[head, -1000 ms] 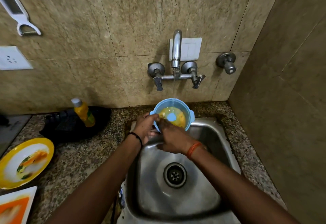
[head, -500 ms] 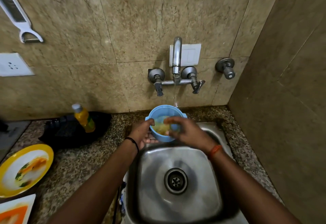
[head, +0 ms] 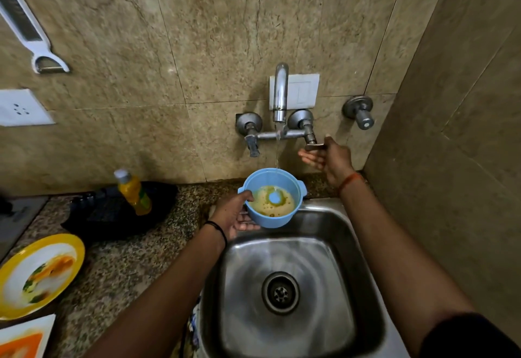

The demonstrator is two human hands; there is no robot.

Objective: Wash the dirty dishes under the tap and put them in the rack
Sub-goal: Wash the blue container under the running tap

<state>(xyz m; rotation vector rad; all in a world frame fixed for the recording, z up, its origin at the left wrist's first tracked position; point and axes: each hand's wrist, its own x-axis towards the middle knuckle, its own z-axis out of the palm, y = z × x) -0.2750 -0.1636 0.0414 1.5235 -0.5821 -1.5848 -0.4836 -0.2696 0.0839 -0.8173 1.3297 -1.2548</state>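
Observation:
A small blue bowl (head: 275,218) with yellowish cloudy water in it is held over the back edge of the steel sink (head: 284,247), under a thin stream from the wall tap (head: 280,95). My left hand (head: 235,214) grips the bowl by its left rim and underside. My right hand (head: 328,156) is up at the tap's right lever handle (head: 311,143), fingers around it. A dirty round yellow plate (head: 39,274) and a dirty square white plate (head: 24,339) lie on the counter at the left.
A yellow dish-soap bottle (head: 134,192) stands on a black tray (head: 118,214) behind the speckled granite counter (head: 121,267). A second valve (head: 359,112) juts from the wall on the right. A side wall closes in on the right. A white peeler (head: 26,27) hangs upper left.
My right hand has left the inside of the bowl and risen to the tap's right handle. The left hand still holds the bowl under the stream.

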